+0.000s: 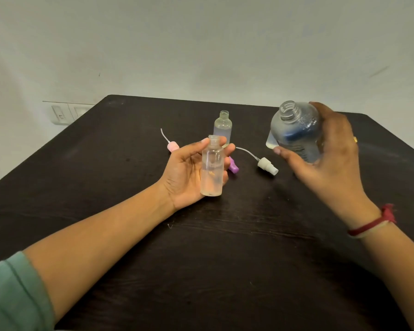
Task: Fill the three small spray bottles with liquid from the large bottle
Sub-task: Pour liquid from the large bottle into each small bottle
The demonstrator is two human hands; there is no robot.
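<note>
1. step: i judge this to be the fill of one small bottle (212, 168), with the pour not under way; the two mouths are well apart.
2. left hand (189, 173): palm up, fingers curled behind the small bottle, thumb tip at its neck. it holds the bottle upright above the table (201, 259).
3. right hand (325, 158): wrapped round the large bottle (296, 130), which is lifted off the table and tilted, its open mouth turned up and toward the left.
4. next move: bring the large mouth over the narrow neck and tip slowly. the neck is small, so a fast pour would likely spill.
5. look of the small bottle: clear, uncapped, about half full of clear liquid.
6. a second bottle (222, 129), also uncapped and holding liquid, stands just behind it.
7. three spray heads lie on the table: pink (172, 146), purple (233, 166), white (267, 165).
8. i cannot make out a third bottle.
</note>
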